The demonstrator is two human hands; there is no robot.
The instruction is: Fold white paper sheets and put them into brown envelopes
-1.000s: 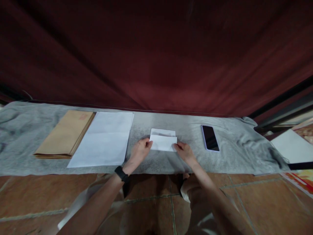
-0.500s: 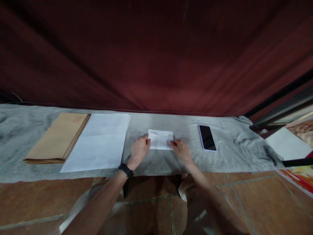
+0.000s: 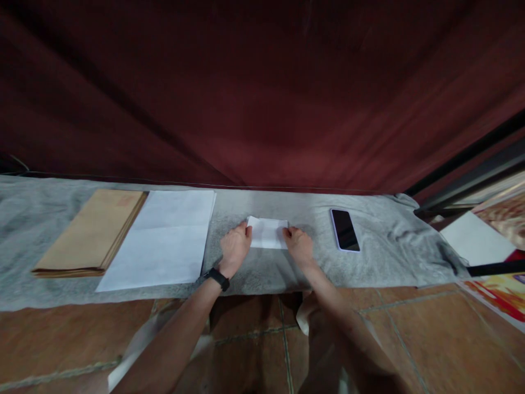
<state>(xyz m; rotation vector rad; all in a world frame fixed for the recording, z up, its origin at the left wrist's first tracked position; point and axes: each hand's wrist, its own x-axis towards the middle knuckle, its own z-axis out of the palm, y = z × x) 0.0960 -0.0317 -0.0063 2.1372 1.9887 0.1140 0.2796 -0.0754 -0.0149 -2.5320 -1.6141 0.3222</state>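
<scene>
A small folded sheet of white paper point(image 3: 267, 234) lies on the grey cloth between my two hands. My left hand point(image 3: 235, 246), with a black watch point(image 3: 219, 278) on its wrist, pinches the paper's left edge, thumb on top. My right hand point(image 3: 299, 244) grips the right edge in the same way, fingers curled. The paper's upper layer now reaches nearly to its far edge. Fingers beneath the paper are hidden.
Left of my hands lie a stack of white sheets point(image 3: 164, 235) and a pile of brown envelopes point(image 3: 88, 232). A phone point(image 3: 345, 230) rests to the right on the grey cloth point(image 3: 385, 246). Behind hangs a dark red curtain point(image 3: 262, 109).
The paper's top layer has moved away from me, covering the far strip that showed before. Both hands have shifted slightly forward with it, still gripping the edges.
</scene>
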